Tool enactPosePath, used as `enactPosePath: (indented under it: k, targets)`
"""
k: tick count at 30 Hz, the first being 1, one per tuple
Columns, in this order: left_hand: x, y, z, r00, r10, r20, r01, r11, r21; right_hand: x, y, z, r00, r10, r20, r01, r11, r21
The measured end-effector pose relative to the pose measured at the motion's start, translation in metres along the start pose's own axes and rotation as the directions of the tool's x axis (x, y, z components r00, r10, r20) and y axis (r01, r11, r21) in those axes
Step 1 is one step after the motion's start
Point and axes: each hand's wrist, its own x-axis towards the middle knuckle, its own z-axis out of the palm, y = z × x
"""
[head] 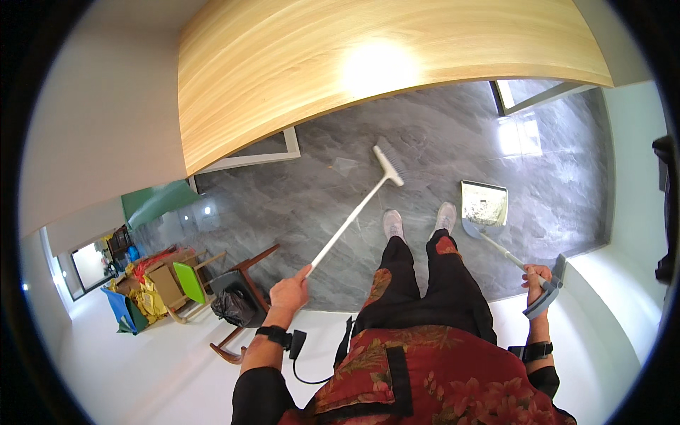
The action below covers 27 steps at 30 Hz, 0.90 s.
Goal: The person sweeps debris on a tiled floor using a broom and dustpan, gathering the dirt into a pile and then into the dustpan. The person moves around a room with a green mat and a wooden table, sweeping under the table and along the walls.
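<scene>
My left hand (289, 292) grips the upper end of a white broom handle. The broom head (389, 167), white with grey bristles, rests on the grey marbled floor (425, 133) ahead of my feet. Close by its left side lies a small pale, see-through scrap (344, 167). In my right hand (534, 280) is the light handle of a long-handled dustpan (484, 204), whose pan is at the floor to the right of my shoes. Whether the pan holds anything is hard to tell.
A wooden tabletop (319, 64) spans the space ahead, with white frame legs (265, 159) below. To the left are a wooden chair (255, 265) with a black plastic bag (234, 307), a green chair seat (189, 282) and cardboard (169, 284). A pale wall (635, 175) stands at right.
</scene>
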Motion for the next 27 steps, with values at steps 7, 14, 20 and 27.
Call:
enactPosePath:
  k: [7,14,20,27]
  targets:
    - [-0.034,-0.032,0.003,0.983,-0.109,-0.148,0.053,0.939,-0.340,-0.001,-0.014,0.000,0.999,-0.026,0.042,0.025,0.999,0.027]
    - [0.075,0.010,-0.013,0.929,-0.127,-0.348,-0.086,0.840,-0.536,-0.008,-0.025,0.016,0.994,-0.059,0.095,0.056,0.998,0.032]
    - [0.153,0.006,0.001,0.957,-0.200,-0.211,0.042,0.812,-0.582,-0.002,-0.032,0.045,0.991,-0.094,0.095,0.095,0.996,0.003]
    - [0.044,-0.069,0.114,0.965,-0.229,-0.126,0.119,0.813,-0.570,0.011,-0.017,0.059,0.988,-0.131,0.082,0.132,0.991,0.001]
